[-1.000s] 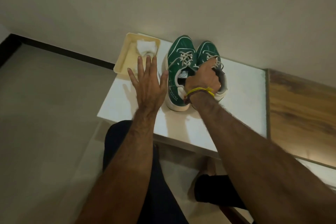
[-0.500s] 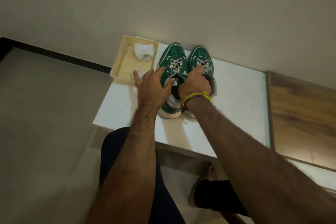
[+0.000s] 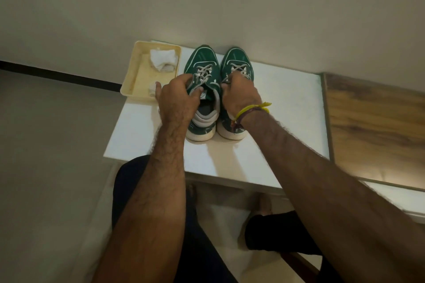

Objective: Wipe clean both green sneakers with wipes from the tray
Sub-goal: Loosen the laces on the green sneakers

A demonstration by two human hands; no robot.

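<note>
Two green sneakers with white laces stand side by side on a white table (image 3: 276, 103), toes toward the wall. My left hand (image 3: 177, 101) grips the tongue and laces of the left sneaker (image 3: 203, 62). My right hand (image 3: 241, 94), with a yellow band at the wrist, grips the right sneaker (image 3: 238, 58) around its laces and collar. A cream tray (image 3: 135, 80) sits at the table's far left corner, holding a crumpled white wipe (image 3: 163, 61) and a smaller wipe (image 3: 152, 88) near my left hand.
The wall runs just behind the sneakers' toes. A wooden surface (image 3: 377, 126) adjoins the table on the right. My dark-clothed knees (image 3: 131, 174) sit under the table's near edge, with floor to the left.
My left hand moved right from beside the tray onto the left sneaker and closed on its tongue. My right hand kept hold of the right sneaker. The sneakers now stand straighter.
</note>
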